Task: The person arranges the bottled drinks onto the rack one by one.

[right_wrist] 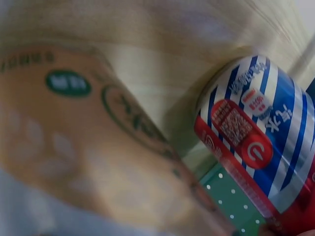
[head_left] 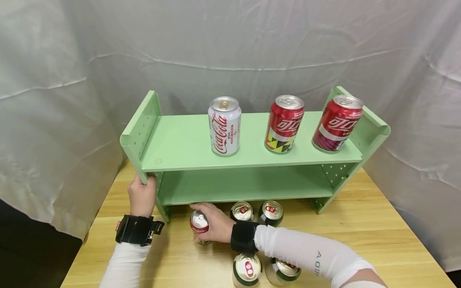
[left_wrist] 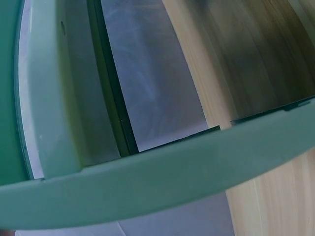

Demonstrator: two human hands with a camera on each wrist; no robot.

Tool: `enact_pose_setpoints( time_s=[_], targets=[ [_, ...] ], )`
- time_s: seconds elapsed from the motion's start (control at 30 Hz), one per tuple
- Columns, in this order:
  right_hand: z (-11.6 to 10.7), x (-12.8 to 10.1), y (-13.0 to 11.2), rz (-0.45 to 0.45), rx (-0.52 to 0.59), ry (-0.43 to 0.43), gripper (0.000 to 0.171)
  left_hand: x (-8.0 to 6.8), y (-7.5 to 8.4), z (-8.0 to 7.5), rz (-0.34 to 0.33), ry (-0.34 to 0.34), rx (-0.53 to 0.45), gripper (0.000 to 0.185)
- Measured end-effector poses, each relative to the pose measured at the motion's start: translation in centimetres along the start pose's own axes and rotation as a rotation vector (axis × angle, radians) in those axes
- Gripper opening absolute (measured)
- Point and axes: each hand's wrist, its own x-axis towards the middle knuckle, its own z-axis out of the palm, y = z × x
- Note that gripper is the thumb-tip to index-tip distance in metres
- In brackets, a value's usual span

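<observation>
Front: two cans [head_left: 247,269] on table [head_left: 378,236], upright, near right forearm. Right hand [head_left: 216,226] wrapped round red can [head_left: 199,224], upright on table just before shelf [head_left: 248,158] – grip from the side, wrist low. Left hand [head_left: 141,196] clasping shelf's left upright, prob. to steady it. Three cans atop shelf; two more behind right wrist.

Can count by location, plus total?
Shelf top: 3 cans: one white, two red.
Table: 5 cans: one in the right hand, two behind the wrist, two at the near edge.
Total: 8 cans.
</observation>
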Motion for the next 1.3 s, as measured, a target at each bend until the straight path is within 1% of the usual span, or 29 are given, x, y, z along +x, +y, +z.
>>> enact_pose_setpoints(
  time_s=[0.17, 0.23, 0.33, 0.47, 0.6, 0.8, 1.03, 1.2, 1.3],
  targets=[
    [0.2, 0.2, -0.1, 0.007, 0.045, 0.005, 0.088, 0.1, -0.3, 0.0, -0.002, 0.010, -0.007, 0.011],
    [0.3, 0.2, -0.1, 0.039, 0.062, -0.004, 0.090, 0.2, -0.4, 0.1, 0.003, 0.018, -0.010, 0.013],
    [0.5, 0.2, 0.0, 0.112, 0.103, -0.010, 0.095, 0.2, -0.5, 0.1, 0.018, 0.029, -0.013, 0.011],
    [1.2, 0.1, 0.4, 0.196, 0.167, 0.028, 0.097, 0.1, -0.3, 0.0, 0.026, 0.032, -0.010, 0.010],
    [1.9, 0.0, 1.0, 0.239, 0.209, 0.065, 0.092, 0.1, -0.4, -0.1, 0.022, 0.031, -0.014, 0.012],
    [2.0, -0.1, 1.1, 0.221, 0.246, 0.073, 0.083, 0.0, -0.4, -0.1, 0.012, 0.027, -0.007, 0.014],
    [1.7, -0.3, 0.9, 0.242, 0.208, 0.072, 0.079, -0.1, -0.1, -0.1, -0.001, 0.005, -0.018, 0.019],
    [1.3, -0.5, 0.7, 0.222, 0.179, 0.062, 0.078, -0.1, 0.0, 0.0, -0.011, -0.013, -0.018, 0.013],
    [0.9, -0.4, 0.3, 0.209, 0.178, 0.054, 0.079, 0.1, -0.1, -0.1, -0.010, -0.024, -0.013, 0.013]
  ],
)
